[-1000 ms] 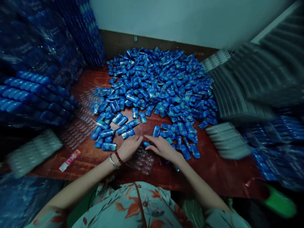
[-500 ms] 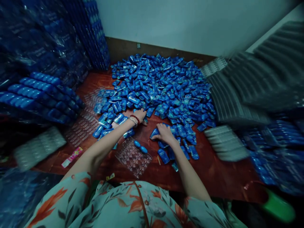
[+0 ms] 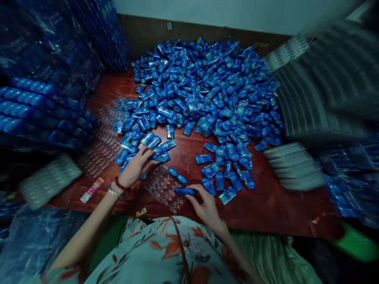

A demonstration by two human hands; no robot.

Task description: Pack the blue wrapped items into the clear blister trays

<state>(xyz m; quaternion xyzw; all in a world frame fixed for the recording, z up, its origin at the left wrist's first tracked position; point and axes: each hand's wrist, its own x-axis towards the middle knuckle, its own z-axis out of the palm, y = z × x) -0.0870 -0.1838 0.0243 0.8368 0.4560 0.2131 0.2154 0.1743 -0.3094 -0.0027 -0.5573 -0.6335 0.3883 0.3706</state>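
A small blue packet [image 3: 184, 191] is pinched between the thumb and fingers of my right hand [image 3: 205, 207], over the right edge of a clear plastic blister tray [image 3: 164, 191]. Two blue oval pieces [image 3: 177, 176] rest at the tray's upper right. My left hand [image 3: 134, 167], with a red bead bracelet and a pale bangle on the wrist, curls its thumb and fingers round a blue packet [image 3: 158, 157] in the left cluster; the fingers partly hide it. More loose blue packets [image 3: 219, 180] lie right of the tray.
A large heap of blue packets [image 3: 201, 86] covers the back of the red-brown table [image 3: 260, 209]. Filled blue trays [image 3: 35, 110] are stacked at left, clear trays [image 3: 319, 90] at right. A pink strip [image 3: 92, 190] lies front left. The wall [image 3: 207, 12] stands behind.
My left hand has moved from the heap's front edge back left to the left cluster. My right hand has come toward me and left, bringing a packet to the tray. The view has tilted down.
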